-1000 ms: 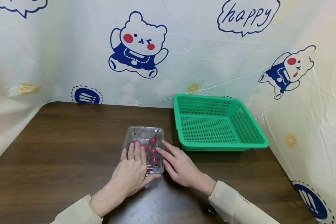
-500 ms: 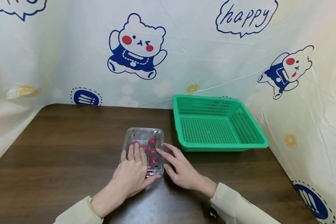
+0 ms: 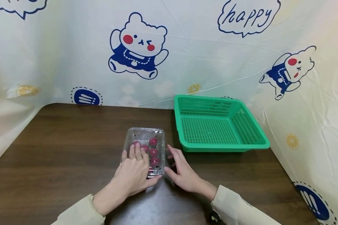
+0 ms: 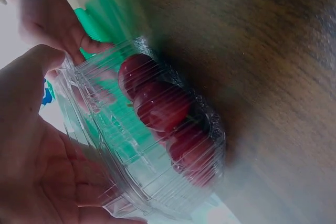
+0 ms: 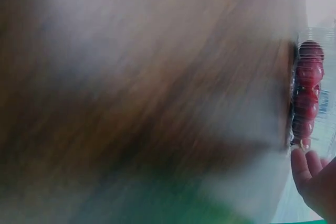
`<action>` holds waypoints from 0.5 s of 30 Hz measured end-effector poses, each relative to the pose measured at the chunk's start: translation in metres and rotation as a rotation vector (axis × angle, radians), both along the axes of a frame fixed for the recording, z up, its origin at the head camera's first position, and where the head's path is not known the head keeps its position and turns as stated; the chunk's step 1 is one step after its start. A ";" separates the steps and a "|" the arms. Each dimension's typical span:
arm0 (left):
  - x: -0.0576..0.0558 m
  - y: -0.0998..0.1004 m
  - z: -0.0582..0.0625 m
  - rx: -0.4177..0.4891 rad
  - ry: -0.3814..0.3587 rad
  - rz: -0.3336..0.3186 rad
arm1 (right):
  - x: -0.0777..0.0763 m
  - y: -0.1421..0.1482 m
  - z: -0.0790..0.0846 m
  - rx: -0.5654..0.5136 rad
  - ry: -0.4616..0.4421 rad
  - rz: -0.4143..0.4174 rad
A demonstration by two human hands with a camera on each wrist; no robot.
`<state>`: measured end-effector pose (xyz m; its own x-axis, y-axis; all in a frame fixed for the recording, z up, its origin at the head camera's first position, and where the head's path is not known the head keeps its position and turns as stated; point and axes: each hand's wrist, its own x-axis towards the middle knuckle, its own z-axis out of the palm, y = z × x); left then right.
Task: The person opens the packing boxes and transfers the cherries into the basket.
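While the left hand [image 3: 133,172] lies flat on the plastic box [image 3: 143,133] on the table [image 3: 73,140], the right hand [image 3: 186,176], grasping nothing, is beside it; fruit [image 3: 153,152] sits inside, seemingly none unpacked yet.

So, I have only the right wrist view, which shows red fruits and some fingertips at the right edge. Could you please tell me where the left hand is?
Observer: The left hand rests on top of the clear container.
Operator: Thank you. Is there also some larger container nearby?
Observer: Yes, the head view shows a green basket with many small holes, standing farther to the person's right.
Operator: I understand. Do these two touch each other?
Observer: No, a strip of the table shows between them.
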<state>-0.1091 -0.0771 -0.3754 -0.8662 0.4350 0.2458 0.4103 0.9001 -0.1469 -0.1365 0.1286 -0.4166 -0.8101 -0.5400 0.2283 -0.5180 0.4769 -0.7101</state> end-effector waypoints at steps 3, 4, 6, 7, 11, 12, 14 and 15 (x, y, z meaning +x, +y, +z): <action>-0.001 0.000 -0.001 -0.003 0.016 0.001 | 0.001 -0.003 0.001 -0.059 -0.147 -0.013; -0.001 0.000 -0.002 -0.002 0.019 0.003 | 0.001 -0.004 0.001 -0.091 -0.213 -0.005; -0.001 0.000 -0.002 -0.004 0.024 0.005 | 0.002 -0.006 0.002 -0.167 -0.347 0.013; -0.001 0.000 -0.003 -0.005 0.025 0.004 | 0.002 -0.007 0.003 -0.206 -0.404 0.024; -0.002 0.001 -0.003 -0.010 0.031 -0.004 | 0.000 -0.008 0.003 -0.321 -0.555 0.064; -0.002 0.000 -0.004 -0.013 0.033 -0.007 | 0.000 -0.007 0.002 -0.342 -0.586 0.076; -0.002 0.000 -0.004 -0.017 0.035 -0.010 | -0.002 -0.006 0.002 -0.378 -0.657 0.084; -0.003 0.000 -0.004 -0.017 0.035 -0.012 | -0.003 -0.006 0.002 -0.394 -0.697 0.089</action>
<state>-0.1116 -0.0766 -0.3793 -0.8522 0.4491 0.2684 0.4150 0.8926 -0.1761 -0.1391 0.1231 -0.4148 -0.7945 -0.5940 -0.1264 0.0818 0.1016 -0.9915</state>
